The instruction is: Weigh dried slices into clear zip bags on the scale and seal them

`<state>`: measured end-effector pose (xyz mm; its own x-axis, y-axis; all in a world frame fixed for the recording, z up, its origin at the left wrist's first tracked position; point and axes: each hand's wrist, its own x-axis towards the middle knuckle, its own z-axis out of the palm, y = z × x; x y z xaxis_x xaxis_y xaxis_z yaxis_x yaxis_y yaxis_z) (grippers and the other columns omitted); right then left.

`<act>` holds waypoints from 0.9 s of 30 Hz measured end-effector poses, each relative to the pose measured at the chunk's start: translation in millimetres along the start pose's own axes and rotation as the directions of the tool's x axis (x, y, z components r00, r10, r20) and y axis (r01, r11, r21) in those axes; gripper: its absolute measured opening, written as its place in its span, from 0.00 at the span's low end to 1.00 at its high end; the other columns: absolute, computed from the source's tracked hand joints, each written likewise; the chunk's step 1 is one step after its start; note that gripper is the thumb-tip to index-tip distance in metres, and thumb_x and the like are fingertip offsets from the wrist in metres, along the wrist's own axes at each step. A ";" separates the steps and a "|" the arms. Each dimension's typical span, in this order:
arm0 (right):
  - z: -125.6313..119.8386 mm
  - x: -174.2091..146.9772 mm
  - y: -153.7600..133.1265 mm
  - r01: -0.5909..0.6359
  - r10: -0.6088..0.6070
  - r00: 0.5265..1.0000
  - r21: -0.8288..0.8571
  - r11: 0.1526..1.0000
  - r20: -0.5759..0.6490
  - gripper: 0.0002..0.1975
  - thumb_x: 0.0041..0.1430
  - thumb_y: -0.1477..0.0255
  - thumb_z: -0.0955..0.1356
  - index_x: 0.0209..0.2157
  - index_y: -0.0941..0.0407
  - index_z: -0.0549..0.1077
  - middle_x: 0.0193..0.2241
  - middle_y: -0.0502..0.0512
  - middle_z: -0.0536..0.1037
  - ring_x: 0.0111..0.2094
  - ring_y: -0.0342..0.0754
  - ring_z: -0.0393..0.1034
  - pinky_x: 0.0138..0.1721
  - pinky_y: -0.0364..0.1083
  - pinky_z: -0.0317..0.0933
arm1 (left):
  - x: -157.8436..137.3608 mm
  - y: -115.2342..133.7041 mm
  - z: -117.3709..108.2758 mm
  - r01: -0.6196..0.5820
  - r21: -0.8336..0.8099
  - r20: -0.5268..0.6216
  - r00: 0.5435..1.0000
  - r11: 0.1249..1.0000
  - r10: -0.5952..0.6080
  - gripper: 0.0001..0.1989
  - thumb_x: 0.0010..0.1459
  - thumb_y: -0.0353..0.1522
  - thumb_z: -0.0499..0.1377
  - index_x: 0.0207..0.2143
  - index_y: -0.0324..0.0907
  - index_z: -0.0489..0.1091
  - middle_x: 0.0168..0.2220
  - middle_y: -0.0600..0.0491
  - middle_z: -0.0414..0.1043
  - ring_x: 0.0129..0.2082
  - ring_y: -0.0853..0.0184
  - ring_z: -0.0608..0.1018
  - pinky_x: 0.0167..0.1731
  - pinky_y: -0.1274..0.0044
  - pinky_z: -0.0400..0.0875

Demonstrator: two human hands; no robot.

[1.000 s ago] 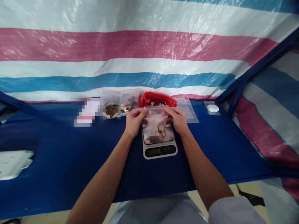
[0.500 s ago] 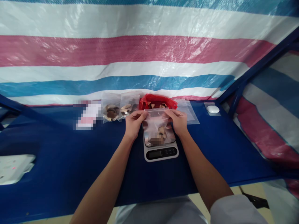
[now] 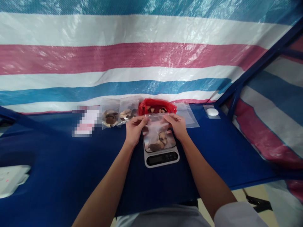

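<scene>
A clear zip bag [image 3: 153, 129] with brown and tan dried pieces at its bottom, perhaps dried mushroom slices, is held by its top edge over a small digital scale [image 3: 162, 159]. My left hand [image 3: 134, 127] pinches the bag's upper left corner between thumb and fingers. At the upper right corner, my right hand [image 3: 176, 124] pinches it the same way. The bag's lower part lies over the scale's shiny plate; whether the plate bears its weight I cannot tell. Just behind stands an open red plastic bag [image 3: 157, 102] with similar pieces inside.
Two filled clear bags, one nearer [image 3: 110, 117] and one beside it [image 3: 127, 112], lie left of the red bag. Flat clear bags [image 3: 189, 116] lie to its right. Farther right is a white oval object [image 3: 212, 112]. A white power strip [image 3: 13, 179] sits at the left on the blue table [image 3: 59, 170].
The whole view has shifted slightly, so things appear a little lower and to the left. Both hands keep their pinch on the bag's top edge, with thumbs still near the corners.
</scene>
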<state>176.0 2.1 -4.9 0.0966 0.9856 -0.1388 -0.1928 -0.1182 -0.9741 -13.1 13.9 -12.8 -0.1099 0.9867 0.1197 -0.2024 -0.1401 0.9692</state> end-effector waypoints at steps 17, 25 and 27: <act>-0.4 -2.2 1.3 0.038 -0.039 0.999 -0.074 0.997 -0.006 0.20 0.45 0.53 0.76 0.31 0.56 0.80 0.26 0.54 0.83 0.20 0.46 0.74 0.12 0.39 0.62 | -3.2 2.5 -2.9 -0.058 -0.016 0.045 0.997 0.998 0.058 0.10 0.48 0.38 0.71 0.27 0.41 0.78 0.25 0.54 0.78 0.23 0.70 0.76 0.23 0.80 0.70; 1.5 -0.6 1.1 0.036 -0.034 0.999 -0.092 0.995 0.025 0.21 0.48 0.51 0.74 0.35 0.53 0.80 0.30 0.52 0.83 0.20 0.46 0.75 0.12 0.38 0.61 | -2.1 1.6 -4.0 -0.037 0.012 0.061 0.998 0.999 0.036 0.12 0.47 0.39 0.71 0.25 0.40 0.77 0.23 0.55 0.76 0.18 0.71 0.73 0.19 0.80 0.69; 1.7 -1.5 0.0 0.043 -0.041 0.999 -0.107 0.993 0.020 0.21 0.48 0.51 0.74 0.36 0.53 0.79 0.30 0.52 0.83 0.20 0.46 0.75 0.12 0.38 0.61 | -1.4 1.2 -4.8 -0.055 0.016 0.061 0.997 0.998 0.054 0.12 0.47 0.40 0.71 0.25 0.40 0.77 0.23 0.54 0.76 0.18 0.72 0.73 0.19 0.80 0.69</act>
<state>174.2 0.8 -4.4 0.0854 0.9918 -0.0953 -0.0825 -0.0883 -0.9927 -17.9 11.9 -12.9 -0.0615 0.9809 0.1848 -0.1806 -0.1930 0.9644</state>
